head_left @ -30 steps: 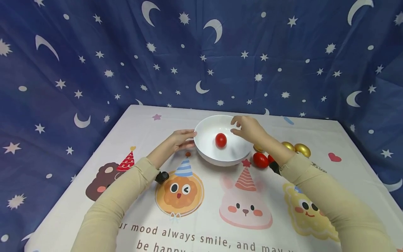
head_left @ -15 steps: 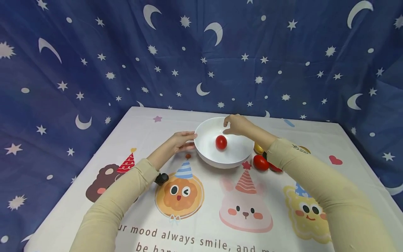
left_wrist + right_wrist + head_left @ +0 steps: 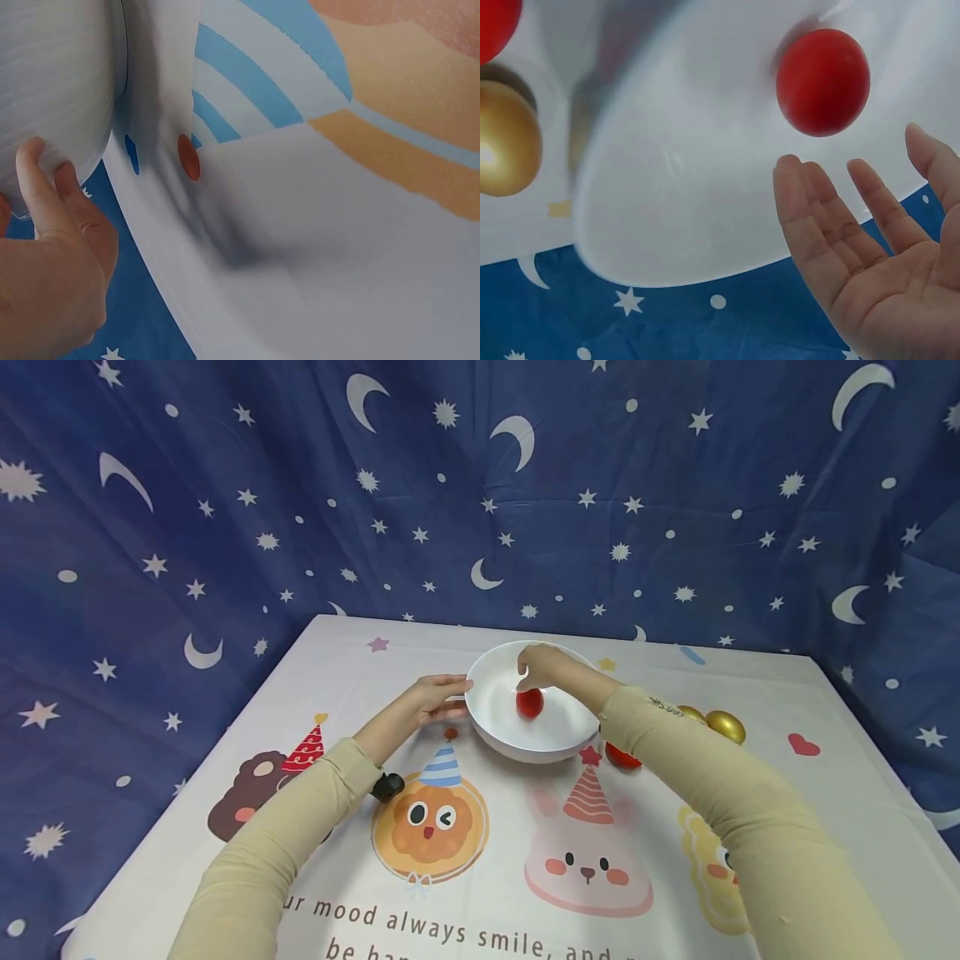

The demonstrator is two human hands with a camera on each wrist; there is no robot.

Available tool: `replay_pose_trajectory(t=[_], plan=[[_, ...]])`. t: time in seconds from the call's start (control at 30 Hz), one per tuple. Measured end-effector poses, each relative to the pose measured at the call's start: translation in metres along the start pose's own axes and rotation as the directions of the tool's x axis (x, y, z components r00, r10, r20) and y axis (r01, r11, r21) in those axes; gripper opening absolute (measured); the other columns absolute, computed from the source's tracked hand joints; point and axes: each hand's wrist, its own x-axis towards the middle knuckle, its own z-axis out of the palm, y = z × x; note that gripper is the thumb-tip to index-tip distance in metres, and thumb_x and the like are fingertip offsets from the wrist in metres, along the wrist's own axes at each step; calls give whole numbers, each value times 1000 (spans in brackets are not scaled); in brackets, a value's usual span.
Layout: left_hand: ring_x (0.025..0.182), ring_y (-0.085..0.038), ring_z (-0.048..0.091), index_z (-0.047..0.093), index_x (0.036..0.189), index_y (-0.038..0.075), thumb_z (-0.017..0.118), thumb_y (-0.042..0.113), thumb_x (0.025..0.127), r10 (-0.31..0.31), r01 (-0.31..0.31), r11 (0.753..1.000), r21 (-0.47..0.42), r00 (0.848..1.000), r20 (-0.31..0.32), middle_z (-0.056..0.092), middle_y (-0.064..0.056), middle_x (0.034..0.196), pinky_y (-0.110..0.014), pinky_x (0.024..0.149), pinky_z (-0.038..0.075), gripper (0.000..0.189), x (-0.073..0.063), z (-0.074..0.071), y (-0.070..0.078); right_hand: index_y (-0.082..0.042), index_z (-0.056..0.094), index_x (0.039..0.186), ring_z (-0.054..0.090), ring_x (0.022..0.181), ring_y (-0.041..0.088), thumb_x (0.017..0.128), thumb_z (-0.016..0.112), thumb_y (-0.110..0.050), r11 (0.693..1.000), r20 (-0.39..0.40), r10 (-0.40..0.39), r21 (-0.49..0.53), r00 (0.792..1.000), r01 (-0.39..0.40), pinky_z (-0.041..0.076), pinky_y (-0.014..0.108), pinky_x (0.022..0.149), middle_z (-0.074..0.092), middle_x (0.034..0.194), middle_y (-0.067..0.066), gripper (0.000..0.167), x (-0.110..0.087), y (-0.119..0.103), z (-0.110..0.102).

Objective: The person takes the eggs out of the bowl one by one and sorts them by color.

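Note:
A white bowl [image 3: 491, 718] stands towards the back of the table, with a red egg [image 3: 530, 704] lying inside it. My left hand [image 3: 431, 697] holds the bowl at its left side; in the left wrist view its fingers [image 3: 34, 169] lie against the outer wall. My right hand [image 3: 542, 667] is over the bowl, just above and behind the red egg. In the right wrist view this hand [image 3: 885, 262] has its fingers parted and nothing between them, with a gap to the red egg [image 3: 823, 82].
Right of the bowl lie another red egg [image 3: 622, 756] and gold eggs [image 3: 725, 726], partly hidden by the right sleeve [image 3: 697, 768]. A printed white cloth [image 3: 465, 902] covers the table. A blue star-and-moon curtain [image 3: 480, 502] hangs behind it.
My right hand has moved left and lower over the bowl, from its right rim to the red egg. The left hand and bowl have stayed in place.

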Motion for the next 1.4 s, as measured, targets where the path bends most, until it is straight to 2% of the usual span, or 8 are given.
replay_pose_trajectory(t=[0.33, 0.57, 0.8, 0.87, 0.97, 1.03, 1.17, 1.4], plan=[[87, -13, 60, 45, 141, 12, 59, 17, 94, 13, -13, 1000, -6, 1000, 10, 49, -12, 137, -15, 68, 60, 49, 0, 0, -1, -2, 58, 115, 58, 78, 23, 85, 67, -23, 998, 127, 61, -6, 990, -60, 60, 32, 65, 60, 107, 11, 37, 25, 2, 6], [73, -9, 62, 44, 141, 13, 59, 18, 94, 9, -9, 1000, -2, 1000, 5, 50, -14, 137, -15, 67, 61, 49, 0, -1, 0, -7, 60, 102, 60, 73, 25, 74, 77, -33, 998, 169, 39, -55, 985, -30, 59, 33, 57, 61, 93, 9, 42, 107, 40, 47], [91, -17, 63, 46, 140, 13, 60, 17, 94, 5, -5, 1000, -6, 1000, -9, 50, -14, 137, -17, 69, 61, 48, 0, 0, 1, -1, 60, 99, 58, 82, 23, 75, 73, -11, 972, 199, 84, -233, 976, -36, 56, 27, 76, 63, 91, 11, 29, 63, -3, 27], [102, -21, 62, 46, 139, 12, 60, 16, 93, 2, -2, 1000, -11, 1000, -9, 51, -14, 136, -18, 70, 61, 48, 1, 1, 1, -2, 60, 94, 58, 79, 23, 70, 76, -8, 966, 210, 51, -260, 976, 6, 57, 27, 73, 62, 88, 11, 29, 69, -1, 32], [116, -25, 57, 46, 139, 12, 60, 16, 93, 2, -2, 1000, -15, 1000, -10, 51, -12, 136, -18, 69, 61, 48, 1, 2, 1, -6, 59, 94, 59, 83, 23, 66, 81, -7, 963, 240, 12, -266, 971, 54, 57, 28, 73, 62, 91, 9, 35, 96, 15, 48], [121, -27, 54, 46, 140, 12, 60, 16, 93, 4, -4, 1000, -23, 1000, -9, 50, -13, 137, -17, 68, 61, 48, 1, 2, 1, -10, 59, 89, 58, 81, 22, 61, 83, -8, 962, 213, -35, -259, 976, 91, 56, 28, 68, 61, 89, 7, 37, 125, 36, 66], [123, -29, 53, 46, 139, 11, 60, 15, 93, 10, -10, 999, -31, 1000, -13, 50, -13, 137, -18, 67, 61, 48, 2, 3, 2, -19, 55, 78, 54, 73, 16, 55, 83, -11, 964, 158, -100, -231, 982, 135, 50, 22, 58, 56, 80, -1, 37, 155, 61, 84], [117, -26, 57, 48, 138, 12, 61, 17, 93, 8, -8, 1000, -9, 1000, -17, 52, -13, 135, -18, 67, 61, 47, 2, 0, -1, -5, 58, 92, 54, 85, 18, 77, 67, -1, 976, 197, -61, -192, 978, 100, 51, 21, 70, 58, 91, 7, 18, 19, -19, 9]])
